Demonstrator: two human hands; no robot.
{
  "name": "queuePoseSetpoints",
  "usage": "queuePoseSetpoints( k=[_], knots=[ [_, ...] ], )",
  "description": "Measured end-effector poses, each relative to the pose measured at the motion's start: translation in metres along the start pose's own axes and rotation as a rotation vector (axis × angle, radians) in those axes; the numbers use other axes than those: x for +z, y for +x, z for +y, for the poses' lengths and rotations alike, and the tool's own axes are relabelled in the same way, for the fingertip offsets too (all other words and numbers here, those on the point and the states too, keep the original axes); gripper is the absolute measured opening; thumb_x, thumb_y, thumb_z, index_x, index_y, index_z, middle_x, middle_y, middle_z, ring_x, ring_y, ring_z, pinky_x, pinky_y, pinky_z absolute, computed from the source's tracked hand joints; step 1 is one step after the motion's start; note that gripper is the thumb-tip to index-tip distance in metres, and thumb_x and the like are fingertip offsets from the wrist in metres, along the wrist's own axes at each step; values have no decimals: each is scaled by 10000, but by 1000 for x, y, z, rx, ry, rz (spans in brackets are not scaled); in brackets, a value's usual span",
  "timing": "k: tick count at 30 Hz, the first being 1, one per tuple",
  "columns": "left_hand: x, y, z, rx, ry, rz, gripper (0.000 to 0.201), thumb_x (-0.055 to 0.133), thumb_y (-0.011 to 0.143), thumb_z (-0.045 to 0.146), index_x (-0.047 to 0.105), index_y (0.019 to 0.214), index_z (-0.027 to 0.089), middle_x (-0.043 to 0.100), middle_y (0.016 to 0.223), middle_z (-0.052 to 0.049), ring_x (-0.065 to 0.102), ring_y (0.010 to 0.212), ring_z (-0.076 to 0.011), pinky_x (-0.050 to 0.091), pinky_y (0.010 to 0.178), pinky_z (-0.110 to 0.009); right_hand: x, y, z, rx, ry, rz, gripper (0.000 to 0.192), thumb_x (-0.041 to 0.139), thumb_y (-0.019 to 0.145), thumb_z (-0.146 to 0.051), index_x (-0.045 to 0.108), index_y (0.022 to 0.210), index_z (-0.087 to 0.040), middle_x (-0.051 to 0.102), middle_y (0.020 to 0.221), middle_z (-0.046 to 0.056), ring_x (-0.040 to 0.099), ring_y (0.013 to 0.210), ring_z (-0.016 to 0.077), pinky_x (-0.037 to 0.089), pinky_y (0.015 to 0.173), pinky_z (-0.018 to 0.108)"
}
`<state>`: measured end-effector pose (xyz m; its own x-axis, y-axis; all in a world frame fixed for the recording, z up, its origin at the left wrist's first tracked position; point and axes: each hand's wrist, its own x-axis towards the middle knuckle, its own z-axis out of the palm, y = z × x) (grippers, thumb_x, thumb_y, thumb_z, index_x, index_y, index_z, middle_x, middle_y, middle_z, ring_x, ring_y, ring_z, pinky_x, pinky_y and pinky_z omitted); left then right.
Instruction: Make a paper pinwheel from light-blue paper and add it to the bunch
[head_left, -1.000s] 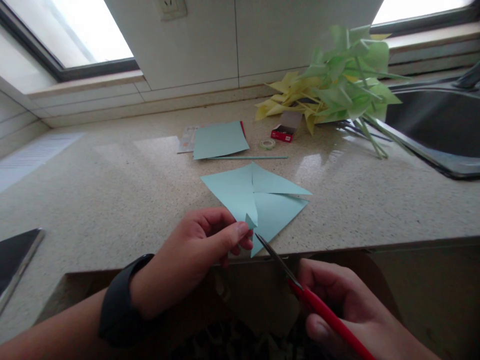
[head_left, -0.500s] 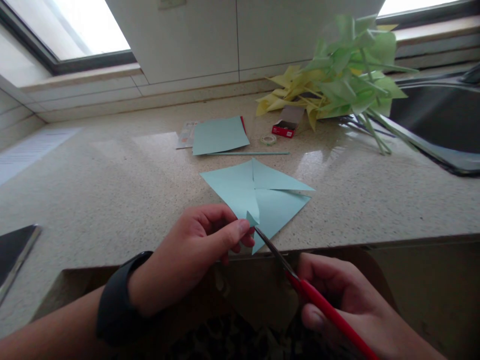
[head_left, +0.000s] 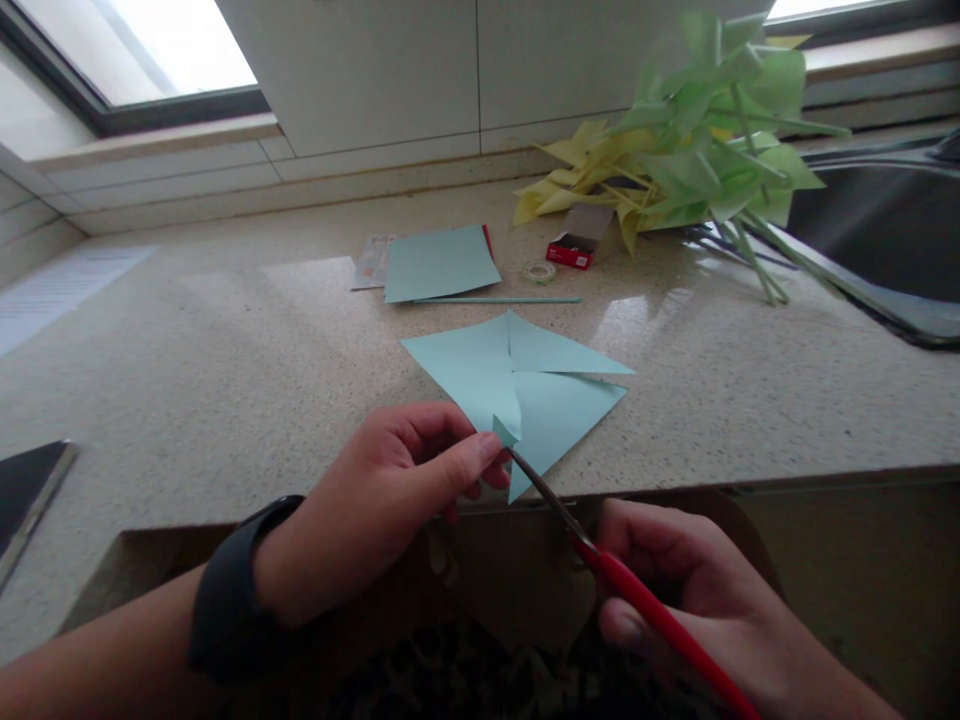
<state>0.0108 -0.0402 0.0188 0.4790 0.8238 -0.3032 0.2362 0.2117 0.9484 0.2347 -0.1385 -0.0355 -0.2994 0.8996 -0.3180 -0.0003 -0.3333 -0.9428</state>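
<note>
A light blue sheet of paper (head_left: 465,360) lies on the counter like a diamond, with slits running in from its top and right corners toward the middle. My left hand (head_left: 405,480), a dark band on its wrist, pinches the paper's near corner, where a small flap sticks up past the thumb. In my right hand (head_left: 675,590) are red-handled scissors (head_left: 637,590). Their blades look closed, and the tips touch the paper right beside my left fingertips. The paper under those fingers is hidden.
Behind the sheet lie more light blue paper (head_left: 442,262), a thin blue stick (head_left: 517,300), a tape roll (head_left: 538,272) and a small red box (head_left: 570,250). Green and yellow paper pinwheels (head_left: 712,150) are heaped by the sink (head_left: 885,220). A dark flat object (head_left: 30,490) lies left.
The view has shifted very slightly. Both hands, the scissors and the paper keep nearly the same places relative to each other.
</note>
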Motion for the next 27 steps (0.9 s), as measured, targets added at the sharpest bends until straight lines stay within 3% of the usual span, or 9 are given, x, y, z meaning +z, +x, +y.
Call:
queuePoseSetpoints(
  k=[5,18,27],
  knots=[
    [1,0,1,12,4,0,248,694,925,414,759,802,209,750,768,26,601,623,-75,471,552,-133,-1,0,1,11,50,-12,463,764,808,-553,489,689,-199,426,637,-46,322,567,84,229,466,217],
    [-1,1,0,23,49,5,249,686,928,413,753,798,211,742,771,18,592,617,-88,467,543,-150,0,0,-1,24,-11,23,433,766,800,-548,537,706,-194,508,682,-15,415,640,121,342,548,243],
    [-1,-1,-1,33,64,-2,258,683,925,419,742,792,207,731,755,18,593,608,-92,472,540,-156,0,-2,0,13,-14,17,432,765,809,-538,527,693,-195,490,671,-25,396,625,112,311,540,242]
  ],
)
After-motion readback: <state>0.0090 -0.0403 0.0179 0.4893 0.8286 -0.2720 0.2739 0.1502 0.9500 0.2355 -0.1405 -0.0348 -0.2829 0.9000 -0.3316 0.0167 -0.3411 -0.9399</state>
